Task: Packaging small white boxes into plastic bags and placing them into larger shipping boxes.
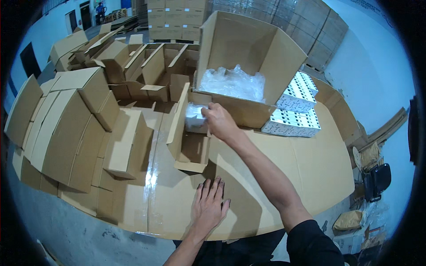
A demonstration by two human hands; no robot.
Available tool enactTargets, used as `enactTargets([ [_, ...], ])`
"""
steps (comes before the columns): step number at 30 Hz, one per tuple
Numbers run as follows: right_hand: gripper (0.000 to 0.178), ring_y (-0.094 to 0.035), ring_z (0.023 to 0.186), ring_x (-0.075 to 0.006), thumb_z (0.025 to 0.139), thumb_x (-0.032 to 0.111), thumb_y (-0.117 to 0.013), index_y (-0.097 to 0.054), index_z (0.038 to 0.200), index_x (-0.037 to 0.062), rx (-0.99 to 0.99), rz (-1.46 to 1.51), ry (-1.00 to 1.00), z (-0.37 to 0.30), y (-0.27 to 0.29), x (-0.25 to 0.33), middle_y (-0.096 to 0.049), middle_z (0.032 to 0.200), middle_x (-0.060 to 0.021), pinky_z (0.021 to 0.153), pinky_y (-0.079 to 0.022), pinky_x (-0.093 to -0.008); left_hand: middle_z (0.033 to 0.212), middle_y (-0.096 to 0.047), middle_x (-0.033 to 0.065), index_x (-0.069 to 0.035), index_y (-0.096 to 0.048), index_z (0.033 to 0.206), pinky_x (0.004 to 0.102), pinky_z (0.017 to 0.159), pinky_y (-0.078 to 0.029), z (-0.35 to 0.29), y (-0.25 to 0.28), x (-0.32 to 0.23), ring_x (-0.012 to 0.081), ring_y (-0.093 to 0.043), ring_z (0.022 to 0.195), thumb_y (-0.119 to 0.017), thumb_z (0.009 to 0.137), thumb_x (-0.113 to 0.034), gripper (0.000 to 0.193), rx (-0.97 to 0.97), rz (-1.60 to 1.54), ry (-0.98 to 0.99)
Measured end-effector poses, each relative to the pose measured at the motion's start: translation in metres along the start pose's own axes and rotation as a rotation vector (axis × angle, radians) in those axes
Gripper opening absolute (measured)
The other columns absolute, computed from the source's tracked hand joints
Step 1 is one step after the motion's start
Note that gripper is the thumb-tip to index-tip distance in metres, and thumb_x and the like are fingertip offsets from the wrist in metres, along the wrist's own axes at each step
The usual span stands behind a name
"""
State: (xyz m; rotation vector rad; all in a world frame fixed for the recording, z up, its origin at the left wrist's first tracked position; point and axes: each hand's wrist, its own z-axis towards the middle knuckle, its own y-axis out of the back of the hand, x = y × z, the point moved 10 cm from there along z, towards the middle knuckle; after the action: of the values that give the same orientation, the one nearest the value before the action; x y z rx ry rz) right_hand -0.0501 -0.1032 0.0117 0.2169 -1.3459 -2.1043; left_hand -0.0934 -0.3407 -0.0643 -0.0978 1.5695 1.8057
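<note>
Currently, the two hands are apart. The right hand [217, 119] reaches to the far end of a narrow open carton [190, 166], its fingers curled and closed on the right side of a clear-wrapped item [194, 117]; part of that grip is hidden behind the knuckles. The item sits within the narrow carton, in its far half, while the near half shows bare brown bottom. The left hand [210, 204] lies flat with its fingers a little spread, palm down on the cardboard-covered tabletop [171, 208], just on the near side of the narrow carton.

Beyond the narrow carton and to its right stands a large open carton [242, 26] with crumpled clear plastic [233, 84] inside. Farther right of the narrow carton, white boxes with dark markings [292, 123] are stacked. To its left, an upright brown carton [126, 139] stands near a bulky row of more cartons [66, 133]. Behind the narrow carton are other open cartons [155, 66], and well beyond them, stacked closed cartons [177, 20] on a pallet.
</note>
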Motion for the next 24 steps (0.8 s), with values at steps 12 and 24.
enactTargets([
  [12,0.03,-0.055,0.116,-0.0413,0.094,0.029,-0.065,-0.069,0.109,0.0023,0.01,0.296,-0.203,-0.068,0.049,-0.031,-0.056,0.12,-0.0218,0.094,-0.049,-0.0489,0.15,-0.045,0.0185,0.001,-0.049,0.14,0.0548,0.119,-0.024,0.005,-0.015,-0.003,0.0403,-0.036,0.141,-0.068,0.086,-0.025,0.063,0.051,-0.015,0.01],
  [24,0.013,-0.068,0.079,-0.0353,0.086,0.01,-0.064,-0.072,0.094,0.0041,-0.266,0.148,-0.469,-0.218,0.234,-0.258,-0.07,0.085,-0.0162,0.071,-0.053,-0.0426,0.15,-0.044,0.019,-0.002,-0.048,0.141,0.054,0.119,-0.024,0.043,-0.036,-0.02,0.0423,-0.033,0.143,-0.065,0.088,-0.022,0.059,0.074,0.074,-0.018],
])
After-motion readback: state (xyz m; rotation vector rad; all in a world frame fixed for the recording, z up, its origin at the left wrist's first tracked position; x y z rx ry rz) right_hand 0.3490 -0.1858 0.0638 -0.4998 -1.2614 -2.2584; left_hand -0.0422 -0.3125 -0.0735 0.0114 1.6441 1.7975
